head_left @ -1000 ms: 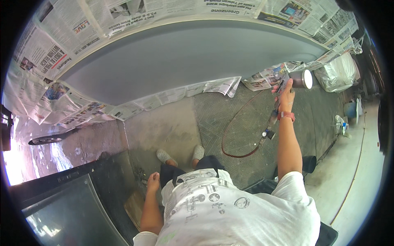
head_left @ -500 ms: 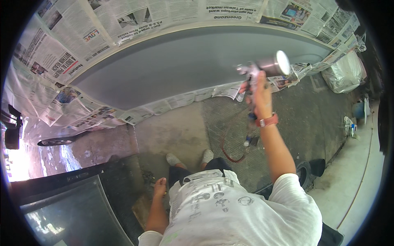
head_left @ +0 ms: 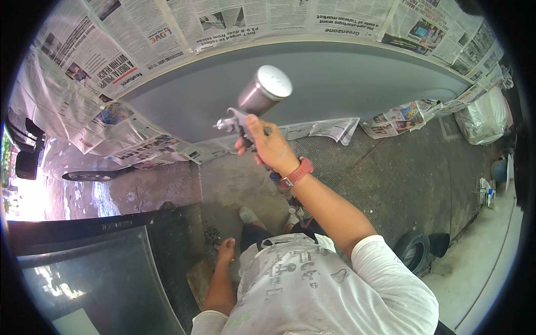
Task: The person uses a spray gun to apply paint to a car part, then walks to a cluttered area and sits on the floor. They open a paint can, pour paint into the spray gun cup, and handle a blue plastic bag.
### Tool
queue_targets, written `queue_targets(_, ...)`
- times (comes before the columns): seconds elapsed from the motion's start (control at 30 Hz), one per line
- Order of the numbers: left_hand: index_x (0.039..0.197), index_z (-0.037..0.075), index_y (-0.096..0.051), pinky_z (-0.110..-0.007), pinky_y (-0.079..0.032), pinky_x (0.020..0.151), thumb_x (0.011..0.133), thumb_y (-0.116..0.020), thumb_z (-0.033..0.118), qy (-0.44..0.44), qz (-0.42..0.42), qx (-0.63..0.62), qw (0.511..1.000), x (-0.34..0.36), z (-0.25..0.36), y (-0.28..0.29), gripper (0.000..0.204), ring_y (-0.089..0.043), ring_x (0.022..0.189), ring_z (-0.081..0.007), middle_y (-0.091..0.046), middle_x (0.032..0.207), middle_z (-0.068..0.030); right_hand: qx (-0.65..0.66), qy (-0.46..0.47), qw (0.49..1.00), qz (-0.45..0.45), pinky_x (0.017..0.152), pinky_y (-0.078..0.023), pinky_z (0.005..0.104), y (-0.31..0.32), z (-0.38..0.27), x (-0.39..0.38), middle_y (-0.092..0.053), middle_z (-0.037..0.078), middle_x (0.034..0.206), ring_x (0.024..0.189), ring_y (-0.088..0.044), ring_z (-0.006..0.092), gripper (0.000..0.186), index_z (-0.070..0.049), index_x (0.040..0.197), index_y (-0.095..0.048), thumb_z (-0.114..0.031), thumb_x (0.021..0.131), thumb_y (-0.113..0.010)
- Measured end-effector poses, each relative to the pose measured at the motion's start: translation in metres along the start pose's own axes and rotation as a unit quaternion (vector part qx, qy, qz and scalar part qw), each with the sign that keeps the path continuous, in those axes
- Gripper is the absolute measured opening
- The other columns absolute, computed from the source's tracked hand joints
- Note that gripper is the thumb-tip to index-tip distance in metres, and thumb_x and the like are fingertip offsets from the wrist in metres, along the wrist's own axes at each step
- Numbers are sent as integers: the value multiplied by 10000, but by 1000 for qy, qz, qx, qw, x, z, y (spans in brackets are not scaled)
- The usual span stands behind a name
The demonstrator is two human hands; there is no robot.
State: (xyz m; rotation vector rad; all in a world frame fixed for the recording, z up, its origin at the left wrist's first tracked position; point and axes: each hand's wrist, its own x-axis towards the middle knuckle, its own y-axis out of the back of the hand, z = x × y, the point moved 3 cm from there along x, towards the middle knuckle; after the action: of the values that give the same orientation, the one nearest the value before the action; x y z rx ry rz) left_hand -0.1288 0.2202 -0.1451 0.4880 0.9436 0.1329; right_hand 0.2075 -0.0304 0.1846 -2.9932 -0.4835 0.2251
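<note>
Since the cup (head_left: 259, 97) tops the spray gun (head_left: 237, 121), the right hand (head_left: 272, 146) wraps its handle beneath; the left hand (head_left: 226, 250) hangs half-curled, contents unclear.

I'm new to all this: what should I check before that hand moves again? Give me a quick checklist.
1. Spray gun gripped in the right hand: ok, fingers wrapped around its handle.
2. Cup attached to the gun: ok, tilted, its white end up.
3. Newspaper along the grey panel's upper edge: ok.
4. Lower newspaper lying flat: not ok, a corner sticks out.
5. Left hand empty: cannot tell, fingers curled.
</note>
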Motion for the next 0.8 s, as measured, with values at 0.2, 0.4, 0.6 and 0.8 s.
queue_targets(0.2, 1315, 37, -646, -389, -488, 1019, 1014, -628, 380, -10, -11, 54, 998, -2, -12, -4, 457, -653, 1179, -265, -688, 1275, -149, -34, 43, 981, 187, 431, -418, 229, 99, -5, -20, -680, 39, 744, 524, -560, 73, 630, -46, 1258, -673, -576, 1073, -387)
queue_targets(0.4, 1323, 41, -647, -390, -487, 1021, 1007, -635, 389, 8, -12, 15, 1000, -2, -13, -21, 471, -647, 1203, -267, -682, 1301, -148, -50, 66, 928, 362, 403, -437, 230, 247, -16, -81, -707, 88, 808, 670, -678, 130, 640, -3, 1200, -634, -576, 1073, -378)
queue_targets(0.6, 1322, 43, -651, -380, -493, 1008, 1007, -638, 368, 21, -13, 11, 1000, -4, 8, -26, 453, -660, 1174, -247, -692, 1285, -135, -62, 85, 865, 490, 422, -440, 253, 374, -30, -141, -712, 89, 789, 630, -683, 152, 634, -11, 1097, -650, -588, 1068, -389)
queue_targets(0.8, 1320, 49, -657, -379, -496, 1004, 997, -652, 384, 6, -12, 11, 1000, -6, 15, -30, 465, -667, 1146, -237, -706, 1254, -123, -69, 90, 793, 599, 421, -445, 273, 479, -16, -168, -718, 93, 780, 610, -682, 161, 636, 3, 1022, -665, -574, 1067, -401)
